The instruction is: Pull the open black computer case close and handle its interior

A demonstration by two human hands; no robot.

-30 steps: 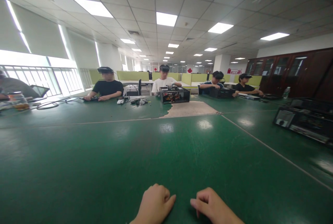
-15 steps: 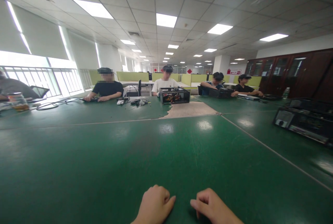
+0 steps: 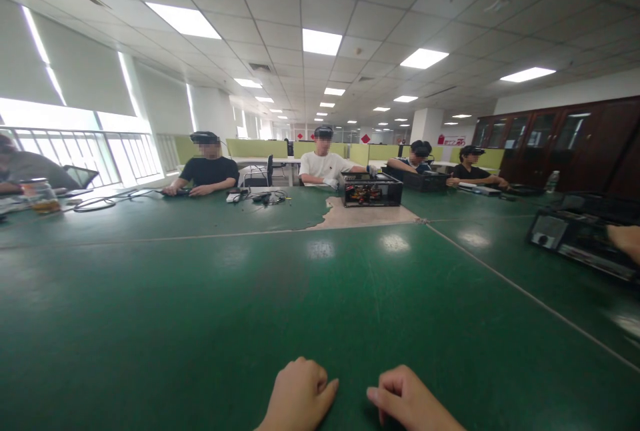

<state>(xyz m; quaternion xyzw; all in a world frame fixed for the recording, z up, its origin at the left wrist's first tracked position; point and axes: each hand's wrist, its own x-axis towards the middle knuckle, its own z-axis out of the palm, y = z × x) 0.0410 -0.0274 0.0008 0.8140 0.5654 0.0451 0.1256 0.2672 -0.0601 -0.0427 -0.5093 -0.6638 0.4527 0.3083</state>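
My left hand rests on the green tabletop near its front edge, its fingers curled under and its thumb pointing right. Facing it across a small gap is my right hand, likewise curled, with the thumb pointing left. I see nothing held in either one. Only the table surface lies against them.
Across the table a person in white with gloves handles an open computer case. Another case stands at the right, a hand reaching over it. Cables and a jar lie farther left. Other people sit along the far side.
The person in white has shifted the open computer case to the right, onto the bare patch. Someone's hand has appeared over the right-hand case. My hands stay where they were.
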